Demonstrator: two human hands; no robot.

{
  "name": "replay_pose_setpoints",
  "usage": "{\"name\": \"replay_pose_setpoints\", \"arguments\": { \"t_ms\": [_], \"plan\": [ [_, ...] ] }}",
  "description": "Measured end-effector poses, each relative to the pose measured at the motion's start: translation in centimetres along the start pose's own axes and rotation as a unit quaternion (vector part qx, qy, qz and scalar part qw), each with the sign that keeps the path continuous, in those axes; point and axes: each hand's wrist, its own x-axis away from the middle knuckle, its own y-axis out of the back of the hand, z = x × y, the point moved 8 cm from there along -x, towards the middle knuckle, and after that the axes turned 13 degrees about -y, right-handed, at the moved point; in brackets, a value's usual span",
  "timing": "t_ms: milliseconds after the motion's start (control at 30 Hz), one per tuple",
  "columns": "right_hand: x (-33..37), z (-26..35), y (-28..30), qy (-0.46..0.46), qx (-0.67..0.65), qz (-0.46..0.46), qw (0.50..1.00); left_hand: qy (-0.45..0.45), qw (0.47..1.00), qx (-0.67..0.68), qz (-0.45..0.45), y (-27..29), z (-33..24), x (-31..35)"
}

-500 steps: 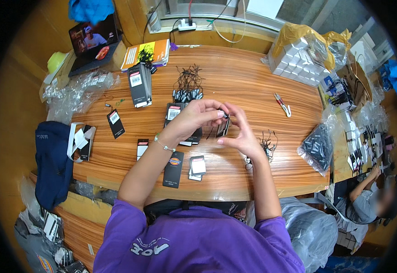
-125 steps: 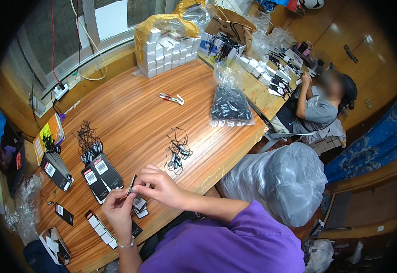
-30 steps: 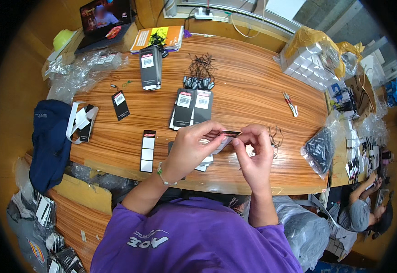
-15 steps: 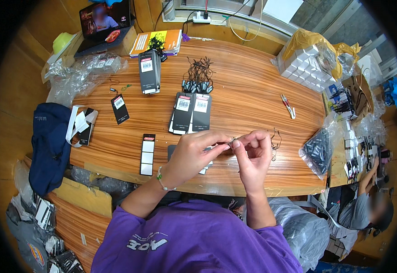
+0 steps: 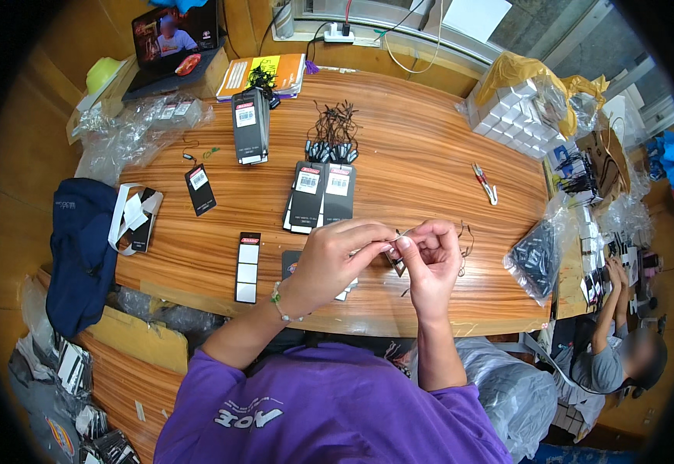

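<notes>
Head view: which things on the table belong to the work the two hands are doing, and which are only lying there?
In the work:
- left hand and right hand, pinching a small black tag between the fingers
- black tag stacks
- bundle of black strings

Lying about:
- scissors
- laptop
- navy bag
- white boxes

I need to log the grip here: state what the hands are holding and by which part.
Both hands pinch one small dark hang tag over the table's near edge: left hand and right hand meet at its top end. Whether a string is gripped too cannot be told.
</notes>
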Motion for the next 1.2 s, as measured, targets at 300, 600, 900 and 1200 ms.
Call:
{"name": "replay_pose_setpoints", "arguments": {
  "t_ms": [300,600,900,1200],
  "plan": [
    [-1.6,-2.0,0.2,-0.143,0.001,0.085,0.986,-0.208,0.944,-0.255,-0.017,0.7,-2.8,-0.3],
    [-2.5,-1.4,3.2,-0.063,-0.141,-0.046,0.987,-0.240,0.938,-0.250,-0.001,0.1,-2.2,0.2],
    [-2.1,2.3,0.8,0.013,-0.294,0.185,0.938,-0.126,0.990,-0.065,0.004,-0.2,0.7,0.3],
    [-2.2,0.8,-0.2,-0.046,-0.375,0.186,0.907,-0.001,1.000,-0.005,-0.017,-1.3,1.8,0.3]
  ]
}}
